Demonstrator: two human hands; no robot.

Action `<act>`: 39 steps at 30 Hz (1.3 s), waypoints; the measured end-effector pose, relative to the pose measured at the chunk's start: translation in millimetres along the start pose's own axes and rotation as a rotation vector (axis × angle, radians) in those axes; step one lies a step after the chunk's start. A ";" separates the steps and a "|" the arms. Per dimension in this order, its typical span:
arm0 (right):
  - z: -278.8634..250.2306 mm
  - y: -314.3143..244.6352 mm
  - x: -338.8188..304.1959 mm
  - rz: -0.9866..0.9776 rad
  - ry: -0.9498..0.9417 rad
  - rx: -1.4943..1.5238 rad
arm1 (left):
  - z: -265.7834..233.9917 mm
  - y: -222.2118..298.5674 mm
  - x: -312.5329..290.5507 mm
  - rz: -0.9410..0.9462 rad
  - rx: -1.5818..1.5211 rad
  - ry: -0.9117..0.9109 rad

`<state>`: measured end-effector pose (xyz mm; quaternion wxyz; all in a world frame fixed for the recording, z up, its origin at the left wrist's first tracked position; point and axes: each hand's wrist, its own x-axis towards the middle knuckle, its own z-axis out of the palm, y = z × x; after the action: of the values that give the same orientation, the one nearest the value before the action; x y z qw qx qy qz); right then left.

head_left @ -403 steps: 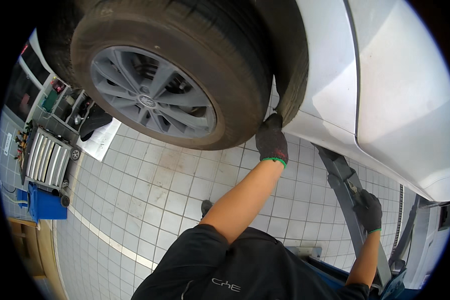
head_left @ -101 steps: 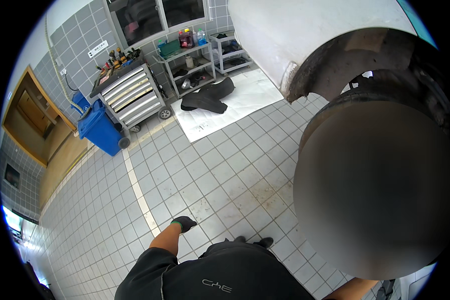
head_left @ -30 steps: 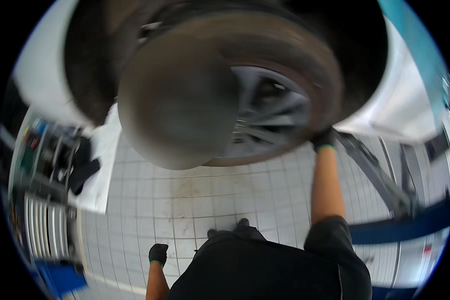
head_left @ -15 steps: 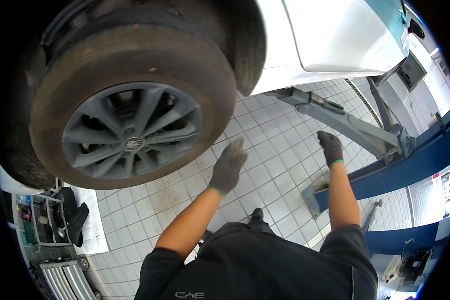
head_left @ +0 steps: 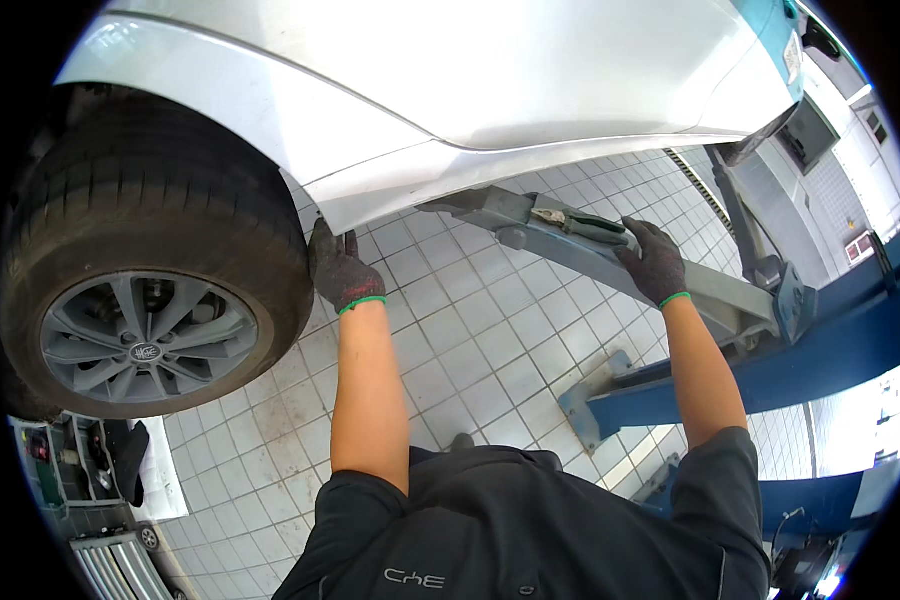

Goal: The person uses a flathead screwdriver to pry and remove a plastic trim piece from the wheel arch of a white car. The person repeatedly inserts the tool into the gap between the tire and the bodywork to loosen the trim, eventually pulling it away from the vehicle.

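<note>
My left hand (head_left: 346,270), in a dark grey glove with a green cuff, is raised beside the tire (head_left: 160,215) of a car wheel. Its fingers are apart and reach up at the lower corner of the white car body (head_left: 370,190); whether they touch it I cannot tell. My right hand (head_left: 654,262), gloved alike, is over a grey lift arm (head_left: 705,290). Its thumb and fingers are spread around the handle ends of green-handled pliers (head_left: 582,226) lying on that arm. The wheel's grey spoked rim (head_left: 148,350) faces me.
A blue lift post (head_left: 710,385) with a base plate stands at right. At lower left are a tool cart (head_left: 70,455) and a dark long item (head_left: 130,460) on a white sheet. The raised car overhangs the tiled floor (head_left: 460,360).
The view has shifted right along the car, so the wheel sits farther left. My left hand has risen to the body's lower edge, and my right hand has come to the pliers.
</note>
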<state>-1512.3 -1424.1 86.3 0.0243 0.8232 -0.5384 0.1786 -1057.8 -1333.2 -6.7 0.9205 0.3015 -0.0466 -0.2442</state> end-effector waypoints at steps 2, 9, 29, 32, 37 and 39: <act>9.9 -3.8 20.1 -0.030 -0.067 -0.019 | 8.7 -0.1 -5.9 0.043 -0.032 0.001; 59.7 -9.7 45.2 -0.069 -0.074 -0.024 | 3.3 -0.5 -3.9 0.122 -0.131 -0.177; 69.3 -21.8 40.3 -0.084 -0.044 -0.107 | 37.7 20.2 -10.5 0.137 0.801 0.182; 67.2 -25.2 37.5 -0.086 -0.043 -0.100 | 37.4 21.0 -10.3 -0.064 0.156 0.321; 67.5 -21.0 37.1 -0.118 0.016 -0.092 | 6.9 -4.2 6.0 0.246 0.184 0.079; 66.8 -22.8 38.1 -0.101 0.007 -0.054 | -0.1 -9.3 12.9 0.094 -0.034 0.172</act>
<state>-1460.4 -1463.5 39.6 0.0574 0.8478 -0.5006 0.1652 -1050.3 -1345.8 -13.0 0.9366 0.3031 0.0226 -0.1747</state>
